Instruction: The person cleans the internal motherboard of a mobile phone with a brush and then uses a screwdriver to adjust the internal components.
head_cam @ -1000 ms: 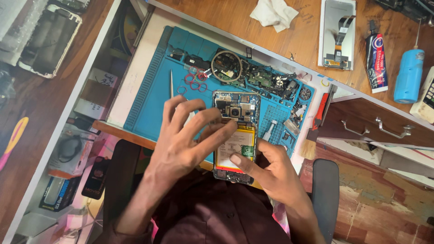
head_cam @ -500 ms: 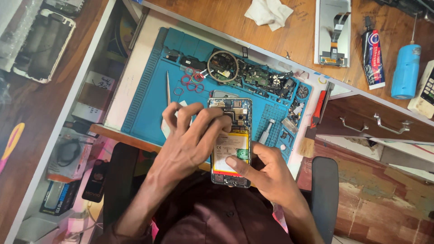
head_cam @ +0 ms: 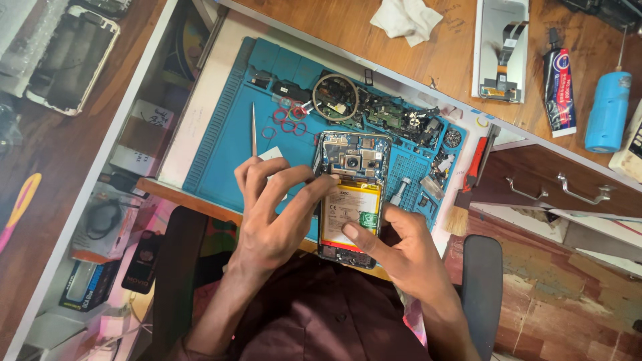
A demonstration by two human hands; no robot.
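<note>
An opened smartphone (head_cam: 351,197) with its back cover off lies on a blue repair mat (head_cam: 227,140); its yellow-and-white battery and camera board are exposed. My left hand (head_cam: 271,214) rests on the phone's left edge, fingertips reaching the board just above the battery. My right hand (head_cam: 408,257) grips the phone's lower right side, thumb pressed on the battery. Whether a small tool sits in my left fingers cannot be told.
Red rings (head_cam: 287,124), a round coil (head_cam: 334,97), loose phone parts (head_cam: 408,124) and a thin metal pry tool (head_cam: 253,127) lie on the mat. On the wooden desk sit a white cloth (head_cam: 408,17), a phone screen (head_cam: 501,47), a glue tube (head_cam: 558,90) and a blue bottle (head_cam: 607,110).
The view shifted slightly. My left fingers have slid toward the top of the battery, and my right thumb stays on it.
</note>
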